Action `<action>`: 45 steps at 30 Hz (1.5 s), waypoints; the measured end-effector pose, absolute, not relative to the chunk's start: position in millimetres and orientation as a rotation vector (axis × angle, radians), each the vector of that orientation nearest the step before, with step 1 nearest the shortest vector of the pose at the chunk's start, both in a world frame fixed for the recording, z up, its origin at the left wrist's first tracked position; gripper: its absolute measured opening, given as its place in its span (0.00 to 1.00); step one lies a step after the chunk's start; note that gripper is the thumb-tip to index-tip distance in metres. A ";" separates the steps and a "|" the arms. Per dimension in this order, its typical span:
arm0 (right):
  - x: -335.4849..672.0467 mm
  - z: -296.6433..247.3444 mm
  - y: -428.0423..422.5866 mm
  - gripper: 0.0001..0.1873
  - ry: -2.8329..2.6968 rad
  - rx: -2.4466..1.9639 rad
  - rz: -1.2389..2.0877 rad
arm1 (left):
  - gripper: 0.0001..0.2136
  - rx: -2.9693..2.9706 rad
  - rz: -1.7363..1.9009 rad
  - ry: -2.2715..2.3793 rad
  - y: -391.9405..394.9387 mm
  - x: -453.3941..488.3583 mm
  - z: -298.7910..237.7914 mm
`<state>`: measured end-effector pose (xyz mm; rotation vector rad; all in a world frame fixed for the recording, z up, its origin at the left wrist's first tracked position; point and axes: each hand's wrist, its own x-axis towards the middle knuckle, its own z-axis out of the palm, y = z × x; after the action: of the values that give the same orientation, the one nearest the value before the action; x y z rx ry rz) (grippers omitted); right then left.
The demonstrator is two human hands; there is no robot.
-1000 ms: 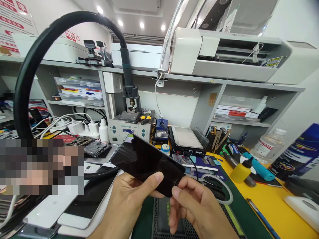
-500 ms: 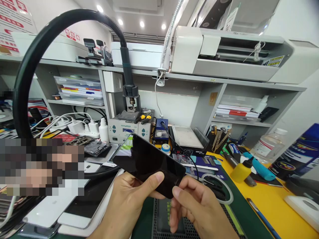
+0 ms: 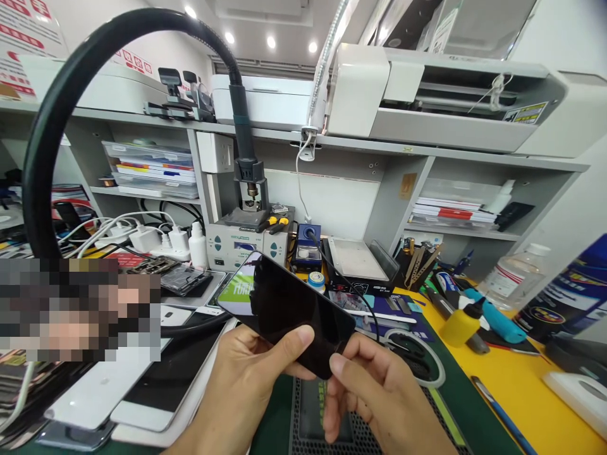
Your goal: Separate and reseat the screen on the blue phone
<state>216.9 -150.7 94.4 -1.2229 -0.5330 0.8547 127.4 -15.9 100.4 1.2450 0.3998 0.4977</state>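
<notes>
A smartphone [image 3: 294, 303] with a dark, glossy screen is held tilted above the bench, its upper left end reflecting something green and white. My left hand [image 3: 260, 360] grips it from below, thumb flat on the screen and the other fingers behind. At the lower right end, my right hand [image 3: 379, 392] pinches the phone's corner between thumb and curled fingers. Beneath the hands lies a black perforated mat [image 3: 308, 436] on the green work surface.
To the left lie several phones and panels, including a white-edged one [image 3: 175, 379]. Behind stand a hot air station [image 3: 237, 243] and a flat heating plate [image 3: 355, 259]. At right are a yellow bottle [image 3: 459, 325], a clear bottle [image 3: 516, 278] and a blue pen-like tool [image 3: 502, 414].
The phone has tilted slightly, so a green and white reflection now shows on its upper left end. Both hands keep the same hold.
</notes>
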 end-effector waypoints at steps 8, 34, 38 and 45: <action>218.6 84.5 -151.1 0.19 -0.532 -1.147 0.873 | 0.15 1.204 0.462 0.417 -16.1 127.1 102.7; 232.5 101.9 -165.1 0.19 -0.579 -1.412 0.932 | 0.10 1.041 0.365 0.300 0.2 128.0 104.1; 230.5 99.9 -165.2 0.21 -0.592 -1.477 0.951 | 0.13 1.056 0.375 0.325 3.3 130.3 103.9; 214.8 99.4 -158.3 0.25 -0.616 -1.397 0.922 | 0.14 1.286 0.335 0.348 6.5 131.0 99.4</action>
<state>214.8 -158.3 99.4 -1.3965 -0.6163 0.9221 131.0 6.5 99.4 1.2856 0.3483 0.3347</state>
